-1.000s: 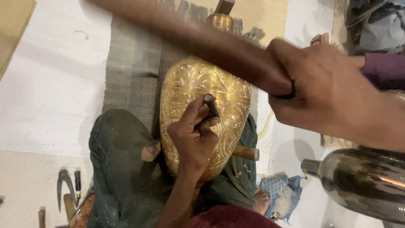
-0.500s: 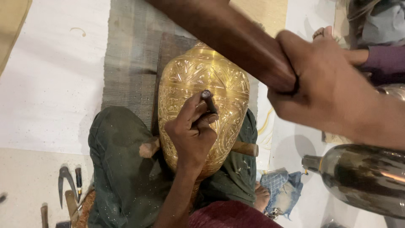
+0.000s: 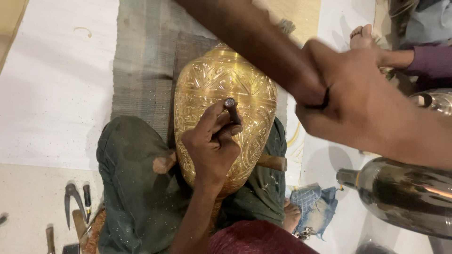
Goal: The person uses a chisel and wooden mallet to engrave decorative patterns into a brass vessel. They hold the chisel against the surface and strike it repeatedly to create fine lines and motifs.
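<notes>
A large engraved brass vase [image 3: 214,80] lies on its side across my lap, over my dark green trousers [image 3: 132,188]. My left hand [image 3: 209,146] rests on the vase and grips a short dark chisel [image 3: 230,107] with its tip against the engraved surface. My right hand [image 3: 362,106], close to the camera and blurred, is closed around a thick dark wooden stick [image 3: 249,40]. The stick reaches up and left over the vase's neck. A wooden rod [image 3: 272,162] sticks out from under the vase.
The vase's far end lies on a grey woven mat [image 3: 141,70]. Hand tools [image 3: 70,200] lie at the lower left. At the right are a shiny metal vessel [image 3: 405,193], a blue cloth [image 3: 315,204], and another person's foot [image 3: 361,36] and purple sleeve [image 3: 431,61].
The stick in my right hand has swung, its far end moving right and now covering the vase's neck. My left hand stays on the chisel against the vase.
</notes>
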